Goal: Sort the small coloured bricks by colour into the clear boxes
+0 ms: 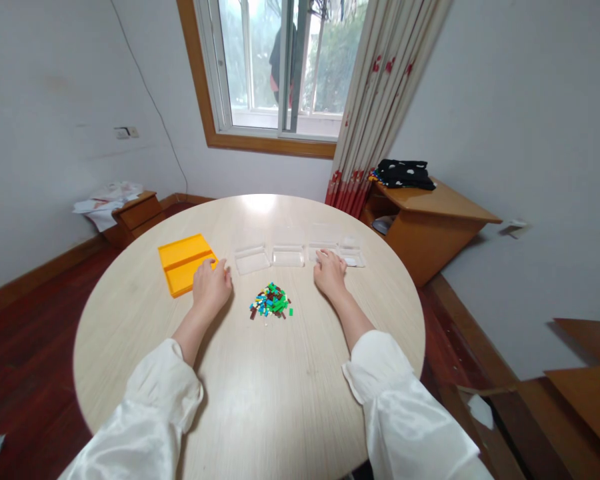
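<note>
My left hand [211, 285] lies palm down on the round light-wood table [260, 387], fingers loosely stretched, touching the near corner of an orange tray [183, 261]. My right hand [329, 272] also rests flat on the table, fingertips at the edge of a clear plastic box [351, 256]. Between the hands sits a small pile of coloured bricks [271, 301], green, blue, brown and white. Two more clear boxes [251, 259] [288, 255] stand in a row beyond the pile. Neither hand holds anything.
A wooden cabinet [430, 223] with dark folded cloth [403, 173] stands right of the table, beside a curtain [375, 113]. A low wooden stand with papers [130, 210] is at the far left. The window [275, 67] is behind. Cardboard sheets [585, 380] lie on the floor at right.
</note>
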Demonstrator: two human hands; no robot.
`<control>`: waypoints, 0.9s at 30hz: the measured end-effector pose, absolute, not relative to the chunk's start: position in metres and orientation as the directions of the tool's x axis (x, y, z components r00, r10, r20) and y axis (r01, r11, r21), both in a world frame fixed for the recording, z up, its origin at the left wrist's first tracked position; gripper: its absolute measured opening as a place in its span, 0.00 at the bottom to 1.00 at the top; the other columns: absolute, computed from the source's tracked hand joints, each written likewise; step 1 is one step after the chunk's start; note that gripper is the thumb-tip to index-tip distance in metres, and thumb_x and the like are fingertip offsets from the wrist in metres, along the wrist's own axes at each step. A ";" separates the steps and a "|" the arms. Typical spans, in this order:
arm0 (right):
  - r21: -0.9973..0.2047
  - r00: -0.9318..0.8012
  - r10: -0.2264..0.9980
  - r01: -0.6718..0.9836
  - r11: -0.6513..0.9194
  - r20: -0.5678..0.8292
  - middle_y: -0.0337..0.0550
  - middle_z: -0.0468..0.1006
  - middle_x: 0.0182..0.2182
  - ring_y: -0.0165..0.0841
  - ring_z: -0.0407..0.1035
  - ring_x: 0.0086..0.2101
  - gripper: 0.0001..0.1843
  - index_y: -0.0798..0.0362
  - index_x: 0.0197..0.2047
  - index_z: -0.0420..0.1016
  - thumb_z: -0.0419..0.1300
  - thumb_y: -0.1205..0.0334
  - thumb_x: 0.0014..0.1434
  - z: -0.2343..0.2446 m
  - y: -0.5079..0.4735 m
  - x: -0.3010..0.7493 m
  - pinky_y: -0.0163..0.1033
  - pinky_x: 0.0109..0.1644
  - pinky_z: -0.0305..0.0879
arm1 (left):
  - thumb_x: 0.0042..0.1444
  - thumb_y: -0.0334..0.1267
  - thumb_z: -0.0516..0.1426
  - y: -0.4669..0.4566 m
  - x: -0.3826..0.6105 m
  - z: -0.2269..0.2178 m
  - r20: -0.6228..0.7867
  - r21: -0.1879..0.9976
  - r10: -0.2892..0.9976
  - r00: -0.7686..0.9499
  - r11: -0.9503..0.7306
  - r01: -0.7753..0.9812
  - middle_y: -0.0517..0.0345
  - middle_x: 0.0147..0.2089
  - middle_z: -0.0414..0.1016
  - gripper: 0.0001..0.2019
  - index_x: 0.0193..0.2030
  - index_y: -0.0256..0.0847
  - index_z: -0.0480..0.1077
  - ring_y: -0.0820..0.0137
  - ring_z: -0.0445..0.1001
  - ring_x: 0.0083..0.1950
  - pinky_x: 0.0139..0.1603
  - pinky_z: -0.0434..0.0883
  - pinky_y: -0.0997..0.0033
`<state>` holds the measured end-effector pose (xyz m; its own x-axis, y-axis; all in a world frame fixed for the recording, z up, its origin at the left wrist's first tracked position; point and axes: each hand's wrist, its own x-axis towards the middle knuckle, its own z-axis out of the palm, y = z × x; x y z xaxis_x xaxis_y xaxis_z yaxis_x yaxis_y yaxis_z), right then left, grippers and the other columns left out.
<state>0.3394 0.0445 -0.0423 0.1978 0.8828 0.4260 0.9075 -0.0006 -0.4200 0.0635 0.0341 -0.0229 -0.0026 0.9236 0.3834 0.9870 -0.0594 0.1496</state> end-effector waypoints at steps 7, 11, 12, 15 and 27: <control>-0.390 0.126 0.911 0.920 0.041 0.393 0.49 0.75 0.44 0.40 0.63 0.47 0.18 0.53 0.45 0.75 0.52 0.71 0.53 -0.045 0.043 0.336 0.46 0.51 0.49 | 0.58 0.36 0.49 0.036 0.057 -0.023 0.284 0.166 0.958 -0.037 -0.012 0.986 0.40 0.47 0.69 0.20 0.56 0.36 0.67 0.55 0.69 0.50 0.49 0.66 0.59; -0.379 0.130 0.911 0.925 0.030 0.391 0.49 0.76 0.43 0.39 0.64 0.47 0.15 0.54 0.44 0.75 0.53 0.68 0.55 -0.044 0.043 0.335 0.44 0.49 0.49 | 0.58 0.36 0.48 0.037 0.055 -0.024 0.259 0.177 0.966 -0.018 -0.029 0.984 0.42 0.46 0.70 0.19 0.54 0.36 0.68 0.57 0.70 0.49 0.48 0.67 0.61; -0.373 0.131 0.909 0.928 0.029 0.396 0.49 0.76 0.43 0.39 0.65 0.46 0.14 0.54 0.43 0.75 0.53 0.68 0.55 -0.044 0.043 0.335 0.44 0.49 0.49 | 0.59 0.36 0.47 0.038 0.055 -0.023 0.259 0.179 0.966 -0.014 -0.034 0.983 0.42 0.45 0.71 0.18 0.53 0.35 0.69 0.57 0.70 0.49 0.48 0.67 0.62; -0.364 0.126 0.904 0.931 0.034 0.408 0.48 0.77 0.41 0.39 0.65 0.45 0.13 0.53 0.43 0.75 0.53 0.67 0.56 -0.044 0.043 0.336 0.44 0.47 0.48 | 0.59 0.33 0.46 0.039 0.055 -0.024 0.254 0.199 0.967 -0.004 -0.049 0.979 0.44 0.45 0.73 0.18 0.52 0.35 0.69 0.58 0.70 0.49 0.47 0.67 0.63; -0.352 0.123 0.906 0.935 0.030 0.405 0.47 0.77 0.42 0.39 0.66 0.45 0.13 0.54 0.44 0.75 0.53 0.65 0.57 -0.043 0.042 0.333 0.43 0.47 0.49 | 0.58 0.31 0.46 0.042 0.057 -0.027 0.271 0.278 0.958 0.092 -0.169 0.946 0.47 0.45 0.74 0.20 0.57 0.38 0.65 0.61 0.72 0.47 0.46 0.67 0.65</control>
<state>0.3330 0.0419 -0.0431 0.1230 0.9062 0.4046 0.9355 0.0302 -0.3521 0.0571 0.0419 -0.0270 0.0917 0.9581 0.2712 0.9456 -0.1692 0.2779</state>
